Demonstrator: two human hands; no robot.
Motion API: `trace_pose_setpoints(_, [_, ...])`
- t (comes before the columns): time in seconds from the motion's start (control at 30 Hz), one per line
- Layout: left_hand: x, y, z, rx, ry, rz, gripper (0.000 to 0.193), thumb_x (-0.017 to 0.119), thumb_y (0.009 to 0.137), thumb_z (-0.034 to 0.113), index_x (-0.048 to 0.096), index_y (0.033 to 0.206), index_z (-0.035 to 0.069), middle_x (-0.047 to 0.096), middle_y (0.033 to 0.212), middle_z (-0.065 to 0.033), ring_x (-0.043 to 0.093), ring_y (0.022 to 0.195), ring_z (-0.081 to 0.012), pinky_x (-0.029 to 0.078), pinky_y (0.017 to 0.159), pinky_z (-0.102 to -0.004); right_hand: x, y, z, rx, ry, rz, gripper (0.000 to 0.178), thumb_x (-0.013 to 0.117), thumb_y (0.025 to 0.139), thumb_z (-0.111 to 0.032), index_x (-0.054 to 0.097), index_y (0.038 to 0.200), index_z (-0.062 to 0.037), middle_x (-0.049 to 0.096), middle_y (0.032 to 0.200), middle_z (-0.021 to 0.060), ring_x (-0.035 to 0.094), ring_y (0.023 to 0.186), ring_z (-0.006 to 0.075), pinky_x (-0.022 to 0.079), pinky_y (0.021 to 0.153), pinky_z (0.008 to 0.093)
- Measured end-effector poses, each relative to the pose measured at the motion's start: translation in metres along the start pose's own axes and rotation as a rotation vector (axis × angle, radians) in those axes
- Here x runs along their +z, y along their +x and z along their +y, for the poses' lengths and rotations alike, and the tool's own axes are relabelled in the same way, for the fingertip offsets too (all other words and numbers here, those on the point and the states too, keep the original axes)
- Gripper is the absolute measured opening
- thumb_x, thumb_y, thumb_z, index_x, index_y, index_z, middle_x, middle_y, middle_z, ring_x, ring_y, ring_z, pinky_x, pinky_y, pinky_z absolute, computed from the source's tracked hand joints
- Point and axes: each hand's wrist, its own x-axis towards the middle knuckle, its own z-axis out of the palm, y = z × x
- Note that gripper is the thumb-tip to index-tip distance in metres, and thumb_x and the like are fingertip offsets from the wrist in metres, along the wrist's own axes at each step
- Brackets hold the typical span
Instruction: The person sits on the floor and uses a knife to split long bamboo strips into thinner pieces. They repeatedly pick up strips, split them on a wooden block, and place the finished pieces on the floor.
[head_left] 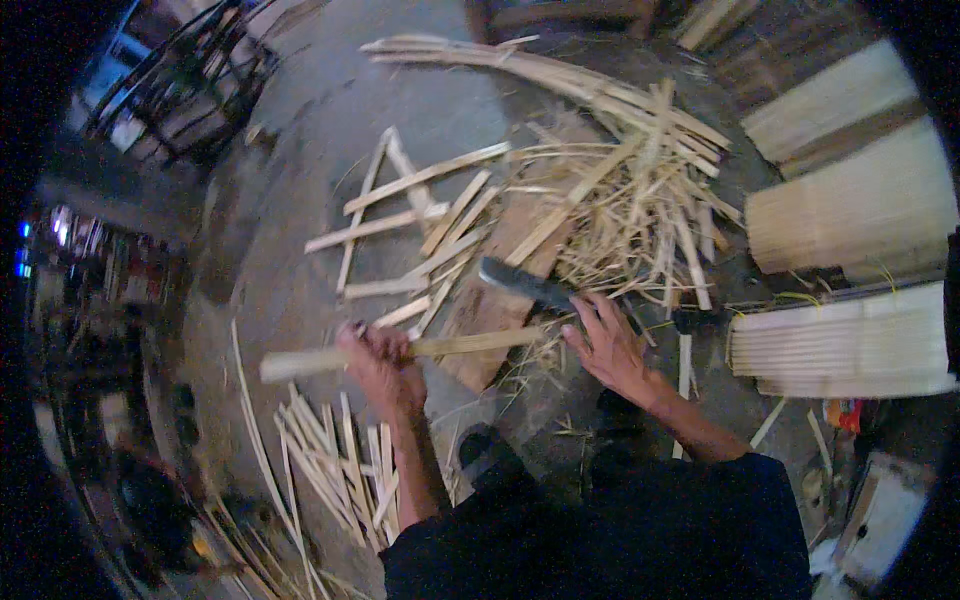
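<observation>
Wooden strip (470, 344) is extending over the plank (490, 315), left hand (383, 368) clenching it; right hand (612, 348) is contacting the knife (525, 285), grip unclear; loose fingers could be letting the blade slip.

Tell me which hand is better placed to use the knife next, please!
Probably the right hand: it is right at the near end of the knife. The left hand is farther from it and is closed around a wooden strip.
</observation>
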Motion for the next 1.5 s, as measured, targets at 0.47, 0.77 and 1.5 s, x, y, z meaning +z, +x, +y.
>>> trace_pose_setpoints(0.47, [-0.079,0.014,0.025,-0.052,0.147,-0.005,0.034,0.047,0.096,0.02,0.039,0.129,0.013,0.039,0.064,0.0046,0.039,0.051,-0.0047,0.033,0.039,-0.0194,0.052,-0.034,-0.083,0.259,0.76,-0.989,0.039,0.049,0.094,-0.04,0.059,0.083,-0.0042,0.056,0.059,0.0056,0.054,0.055,0.0134,0.043,0.051,0.0312])
trace_pose_setpoints(0.77, [-0.173,0.074,0.074,0.02,0.445,0.329,0.027,0.05,0.095,0.024,0.05,0.119,0.012,0.039,0.063,0.0056,0.034,0.045,-0.0034,0.027,0.038,-0.0199,0.061,0.052,-0.041,-0.03,0.483,-0.336,0.033,0.052,0.09,-0.037,0.062,0.095,-0.0064,0.063,0.076,0.0155,0.064,0.071,0.0307,0.048,0.062,0.0406])
trace_pose_setpoints(1.5, [-0.016,0.05,-0.009,-0.427,-0.006,-0.196,0.036,0.04,0.098,0.036,0.047,0.117,0.007,0.056,0.108,-0.0125,0.057,0.098,-0.0236,0.046,0.086,-0.0421,0.029,0.046,-0.091,0.105,0.562,-0.724,0.06,0.045,0.092,-0.013,0.016,0.145,-0.0073,0.057,0.112,0.0246,0.059,0.077,0.0332,0.046,0.074,0.0415])
